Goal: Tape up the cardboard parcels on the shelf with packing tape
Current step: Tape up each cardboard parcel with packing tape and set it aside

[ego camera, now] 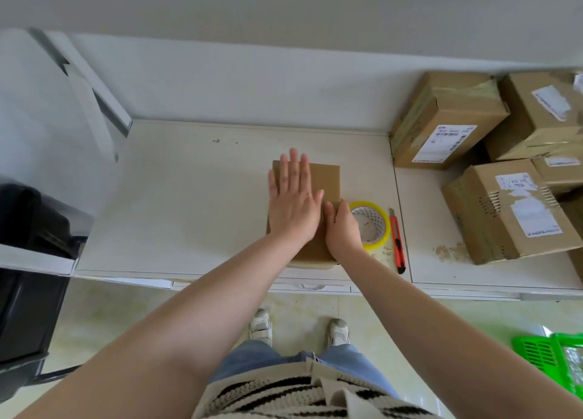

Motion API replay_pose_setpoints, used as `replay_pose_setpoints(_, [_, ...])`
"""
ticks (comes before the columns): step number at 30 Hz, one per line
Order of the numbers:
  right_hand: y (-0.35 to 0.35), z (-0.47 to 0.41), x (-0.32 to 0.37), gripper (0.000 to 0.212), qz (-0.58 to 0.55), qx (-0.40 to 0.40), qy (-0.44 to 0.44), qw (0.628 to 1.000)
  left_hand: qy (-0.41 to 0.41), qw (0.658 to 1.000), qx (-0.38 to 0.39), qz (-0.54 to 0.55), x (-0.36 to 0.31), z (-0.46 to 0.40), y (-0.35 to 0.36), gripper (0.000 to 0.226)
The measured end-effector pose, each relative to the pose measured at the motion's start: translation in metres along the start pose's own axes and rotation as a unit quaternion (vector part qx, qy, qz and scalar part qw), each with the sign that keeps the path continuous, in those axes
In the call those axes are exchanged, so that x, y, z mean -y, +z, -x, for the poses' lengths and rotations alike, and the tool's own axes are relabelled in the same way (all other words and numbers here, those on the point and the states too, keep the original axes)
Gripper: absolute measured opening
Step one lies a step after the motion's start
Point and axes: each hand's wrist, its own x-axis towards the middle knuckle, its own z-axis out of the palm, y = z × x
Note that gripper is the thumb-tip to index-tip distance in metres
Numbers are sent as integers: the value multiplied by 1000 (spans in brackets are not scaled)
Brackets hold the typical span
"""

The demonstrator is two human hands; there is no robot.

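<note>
A small brown cardboard parcel (326,182) lies on the white shelf (189,204), near its front edge. My left hand (291,197) lies flat on the parcel's top with straight fingers, pressing it down. My right hand (342,229) rests on the parcel's right edge, its thumb on the top and its fingers curled down over the side. A roll of clear packing tape with a yellow rim (372,224) lies flat just right of the parcel, touching my right hand. A red utility knife (397,242) lies right of the roll.
Several taped cardboard boxes with labels (448,119) (511,210) are stacked at the right of the shelf. A black bin (28,261) stands at the left. A green plastic basket (555,355) sits on the floor at lower right.
</note>
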Motion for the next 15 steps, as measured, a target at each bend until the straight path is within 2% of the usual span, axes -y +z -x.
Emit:
replay_pose_setpoints(10, [3,-4,-3,39,-29,-8,6,1000,-8,999,28,-41,-5,-9,11,67])
replay_pose_setpoints(15, [1,-2,-4,36,-26,-14,-1,1000,34,997,15,-66,-4,0,8,66])
